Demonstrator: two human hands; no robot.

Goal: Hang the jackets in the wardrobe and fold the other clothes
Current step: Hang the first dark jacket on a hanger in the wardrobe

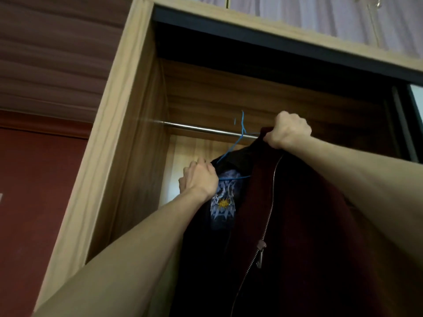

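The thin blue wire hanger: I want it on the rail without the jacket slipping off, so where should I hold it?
Probably at the neck just under the hook of the thin blue wire hanger, coming from below and in front. The hook points up by the shiny metal rail, while the dark maroon zip jacket drapes over its arms.

The rail (206, 130) runs bare from the wardrobe (128, 110) left wall to the blue hanger (238, 143); from there rightward the maroon jacket (309, 213) and both raised arms fill the opening
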